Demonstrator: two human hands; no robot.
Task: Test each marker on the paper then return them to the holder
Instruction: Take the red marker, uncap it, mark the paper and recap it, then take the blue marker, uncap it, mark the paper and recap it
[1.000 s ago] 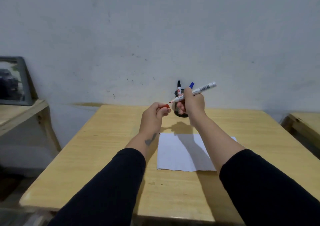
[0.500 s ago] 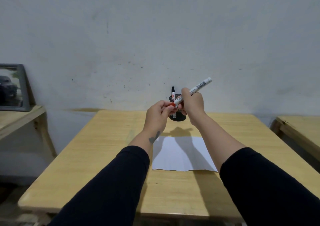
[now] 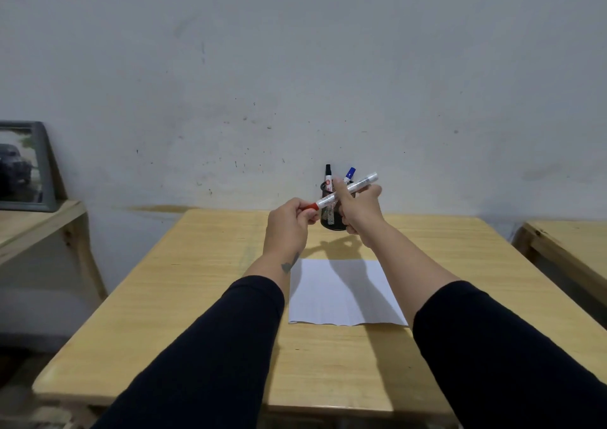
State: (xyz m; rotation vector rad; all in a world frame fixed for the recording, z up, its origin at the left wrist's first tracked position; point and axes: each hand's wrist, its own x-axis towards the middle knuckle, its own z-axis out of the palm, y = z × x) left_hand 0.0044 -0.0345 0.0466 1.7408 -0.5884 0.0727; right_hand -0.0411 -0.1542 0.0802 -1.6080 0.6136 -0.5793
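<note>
Right hand (image 3: 359,207) grips red marker (image 3: 341,191) barrel, left fingers (image 3: 303,213) pinch its cap (frame centre). Press cap square till seated, then holder (image 3: 331,218).

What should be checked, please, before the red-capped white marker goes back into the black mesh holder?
1. Red cap seated on the white marker: cannot tell; left hand pinches it at the tip.
2. Right hand grips the barrel: ok.
3. Test mark on the white paper sheet: cannot tell; none visible.
4. Black mesh holder upright on the wooden table: ok.
5. Room in holder beside the black-capped marker and blue-capped marker: cannot tell.
</note>
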